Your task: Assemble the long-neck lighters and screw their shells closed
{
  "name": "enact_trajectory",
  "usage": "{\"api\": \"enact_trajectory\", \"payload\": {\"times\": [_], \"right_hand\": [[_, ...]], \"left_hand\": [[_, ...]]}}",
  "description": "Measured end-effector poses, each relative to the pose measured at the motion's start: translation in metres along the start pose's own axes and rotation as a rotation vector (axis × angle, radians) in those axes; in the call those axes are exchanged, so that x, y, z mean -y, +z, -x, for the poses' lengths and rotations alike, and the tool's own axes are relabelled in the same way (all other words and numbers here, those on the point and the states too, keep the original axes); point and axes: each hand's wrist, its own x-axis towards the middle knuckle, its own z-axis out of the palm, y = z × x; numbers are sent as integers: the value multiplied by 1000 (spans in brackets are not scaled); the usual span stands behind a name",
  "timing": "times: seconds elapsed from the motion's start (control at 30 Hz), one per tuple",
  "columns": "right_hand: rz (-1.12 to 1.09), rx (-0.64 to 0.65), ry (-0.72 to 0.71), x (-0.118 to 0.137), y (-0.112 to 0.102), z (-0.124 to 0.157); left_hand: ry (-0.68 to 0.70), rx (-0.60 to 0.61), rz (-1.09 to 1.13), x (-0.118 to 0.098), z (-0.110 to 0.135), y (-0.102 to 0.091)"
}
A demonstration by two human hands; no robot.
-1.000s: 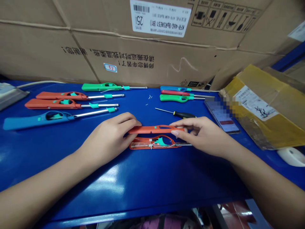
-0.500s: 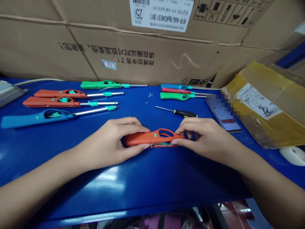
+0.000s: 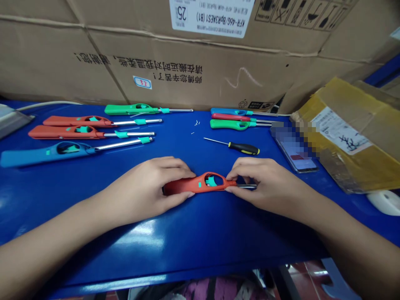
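Observation:
An orange gas lighter (image 3: 196, 184) with a long metal tube lies in front of me, handle to the left. My left hand (image 3: 159, 181) grips its handle end between thumb and fingers. At the other end, my right hand (image 3: 265, 179) pinches the neck where the tube comes out; the tube's tip is hidden behind that hand. A green trigger (image 3: 211, 181) shows inside the lighter's oval opening. The casing halves look pressed together along the near side. Beyond my hands lies a black and yellow screwdriver (image 3: 244, 148), with a few tiny screws (image 3: 196, 123) to its left.
Left on the blue table (image 3: 150, 241) lie a blue lighter (image 3: 46, 153), two orange ones and a green lighter (image 3: 131, 109). Several more (image 3: 229, 124) sit at the back right, near a phone (image 3: 293, 150) and a taped carton (image 3: 346, 137). A large cardboard box (image 3: 156, 62) stands behind.
The orange lighter's casing gap has closed and the lighter has turned slightly, so its green trigger and metal tube now show. Both hands keep hold at nearly the same places.

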Motion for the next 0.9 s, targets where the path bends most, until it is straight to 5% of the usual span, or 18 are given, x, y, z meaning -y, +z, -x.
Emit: {"api": "enact_trajectory", "payload": {"times": [0.4, 0.9], "right_hand": [[55, -2, -9, 1, -6, 3], [185, 10, -14, 1, -3, 4]], "left_hand": [[160, -75, -84, 7, -1, 2], [132, -40, -104, 11, -2, 7]]}}
